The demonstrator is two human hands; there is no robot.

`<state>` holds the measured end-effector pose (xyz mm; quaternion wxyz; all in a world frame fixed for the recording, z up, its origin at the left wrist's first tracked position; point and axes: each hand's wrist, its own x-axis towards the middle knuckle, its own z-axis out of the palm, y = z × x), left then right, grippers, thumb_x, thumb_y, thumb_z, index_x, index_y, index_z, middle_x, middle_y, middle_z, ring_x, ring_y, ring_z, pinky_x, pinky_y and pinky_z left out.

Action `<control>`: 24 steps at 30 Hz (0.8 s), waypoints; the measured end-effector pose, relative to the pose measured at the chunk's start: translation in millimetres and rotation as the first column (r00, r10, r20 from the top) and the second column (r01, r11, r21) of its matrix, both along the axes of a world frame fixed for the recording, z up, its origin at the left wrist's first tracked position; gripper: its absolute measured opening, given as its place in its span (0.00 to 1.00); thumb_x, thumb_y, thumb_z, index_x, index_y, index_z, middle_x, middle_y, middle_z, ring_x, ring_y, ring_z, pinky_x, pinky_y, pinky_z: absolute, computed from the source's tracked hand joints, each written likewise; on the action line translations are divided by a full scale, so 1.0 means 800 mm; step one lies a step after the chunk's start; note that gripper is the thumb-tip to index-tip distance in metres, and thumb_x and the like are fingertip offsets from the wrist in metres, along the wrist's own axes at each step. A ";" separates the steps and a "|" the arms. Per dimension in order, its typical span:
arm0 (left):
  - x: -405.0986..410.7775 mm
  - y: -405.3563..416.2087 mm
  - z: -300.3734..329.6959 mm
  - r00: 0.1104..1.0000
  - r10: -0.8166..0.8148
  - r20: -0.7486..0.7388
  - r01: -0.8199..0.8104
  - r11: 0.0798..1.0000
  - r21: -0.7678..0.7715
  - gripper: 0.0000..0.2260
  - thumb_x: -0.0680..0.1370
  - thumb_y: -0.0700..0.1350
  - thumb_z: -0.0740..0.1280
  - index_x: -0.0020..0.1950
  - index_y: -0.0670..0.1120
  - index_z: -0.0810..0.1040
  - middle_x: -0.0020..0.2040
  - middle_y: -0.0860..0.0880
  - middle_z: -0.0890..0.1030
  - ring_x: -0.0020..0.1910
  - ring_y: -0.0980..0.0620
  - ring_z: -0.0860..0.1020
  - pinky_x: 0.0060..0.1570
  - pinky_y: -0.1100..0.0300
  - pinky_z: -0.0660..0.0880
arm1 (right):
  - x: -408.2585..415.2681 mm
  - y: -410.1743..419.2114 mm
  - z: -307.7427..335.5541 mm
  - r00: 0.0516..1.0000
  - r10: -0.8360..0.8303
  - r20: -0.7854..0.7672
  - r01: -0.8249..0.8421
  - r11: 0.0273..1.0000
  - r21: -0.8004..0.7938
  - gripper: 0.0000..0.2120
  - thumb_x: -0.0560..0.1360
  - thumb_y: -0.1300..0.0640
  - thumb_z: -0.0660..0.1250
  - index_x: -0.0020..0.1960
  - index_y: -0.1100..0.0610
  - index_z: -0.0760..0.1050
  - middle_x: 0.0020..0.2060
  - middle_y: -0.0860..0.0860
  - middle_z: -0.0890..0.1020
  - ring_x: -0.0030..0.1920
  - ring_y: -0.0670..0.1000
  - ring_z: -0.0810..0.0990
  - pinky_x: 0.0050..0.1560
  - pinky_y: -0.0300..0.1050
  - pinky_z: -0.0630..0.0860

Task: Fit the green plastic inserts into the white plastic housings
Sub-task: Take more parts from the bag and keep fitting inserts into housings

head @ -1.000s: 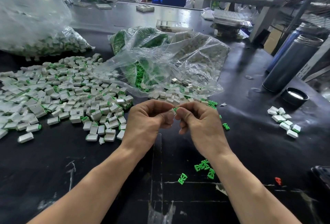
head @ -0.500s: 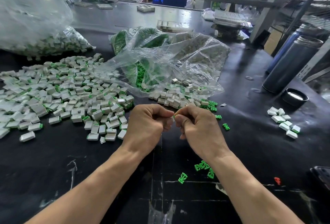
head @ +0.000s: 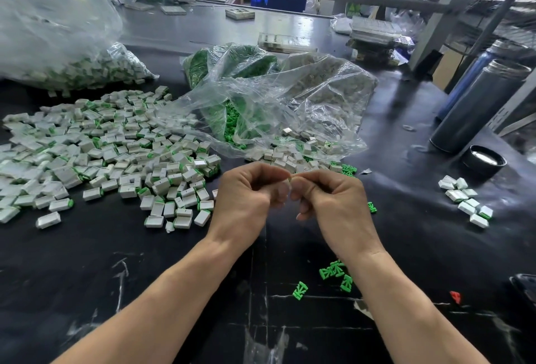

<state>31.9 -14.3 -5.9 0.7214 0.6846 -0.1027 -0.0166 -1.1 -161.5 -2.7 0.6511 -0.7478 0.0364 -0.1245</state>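
An insert (head: 290,178) is showing as a small green sliver between the fingertips of both hands, above the counter (head: 87,262) and just in front of the open bag (head: 278,108). Any housing in the grasp is hidden by the fingers; whether one is there cannot be told.

The left hand (head: 246,198) is curling its fingers inward, thumb and forefinger pinching at the insert. The right hand (head: 333,201) is curling likewise, its fingertips meeting the left hand's at the same point.

A large pile of housings (head: 110,154) is lying left of the bag; a smaller pile (head: 467,201) is lying well right of it. Loose inserts (head: 333,272) are lying nearer the viewer than the bag, beside the right forearm.

Against the earlier frames, both hands are staying joined at the same spot, with less green showing between the fingertips than one second ago. The piles are unchanged.
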 end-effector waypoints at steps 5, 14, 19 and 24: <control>-0.001 -0.003 0.001 1.000 -0.012 0.021 0.012 1.000 -0.012 0.10 0.76 0.33 0.73 0.45 0.49 0.84 0.40 0.54 0.86 0.42 0.61 0.82 0.44 0.70 0.76 | 0.004 0.008 -0.001 0.995 0.007 -0.104 0.015 0.978 0.210 0.23 0.85 0.46 0.60 0.45 0.63 0.81 0.32 0.55 0.81 0.27 0.51 0.74 0.21 0.43 0.70; -0.009 -0.008 0.000 0.985 -0.165 -0.058 0.158 0.981 -0.112 0.01 0.80 0.35 0.69 0.51 0.40 0.80 0.33 0.40 0.79 0.29 0.44 0.78 0.30 0.57 0.78 | -0.001 0.027 -0.003 0.967 0.100 -0.234 -0.057 0.981 0.185 0.34 0.83 0.32 0.51 0.30 0.50 0.80 0.26 0.53 0.74 0.22 0.49 0.69 0.21 0.39 0.62; -0.008 -0.012 -0.004 0.990 -0.129 -0.049 0.128 0.991 -0.026 0.01 0.79 0.40 0.72 0.49 0.44 0.83 0.38 0.49 0.84 0.39 0.53 0.81 0.47 0.50 0.81 | 0.000 0.033 -0.004 0.975 0.081 -0.206 -0.012 0.948 0.318 0.33 0.88 0.43 0.51 0.29 0.44 0.81 0.22 0.44 0.67 0.21 0.43 0.64 0.21 0.35 0.61; -0.012 -0.016 -0.004 0.993 -0.119 -0.014 0.119 0.993 -0.006 0.01 0.78 0.41 0.74 0.47 0.45 0.83 0.38 0.51 0.85 0.37 0.56 0.81 0.39 0.61 0.78 | 0.006 0.037 -0.020 0.976 -0.088 -0.199 0.117 0.984 0.137 0.26 0.78 0.36 0.53 0.31 0.44 0.80 0.23 0.45 0.73 0.28 0.49 0.71 0.37 0.52 0.68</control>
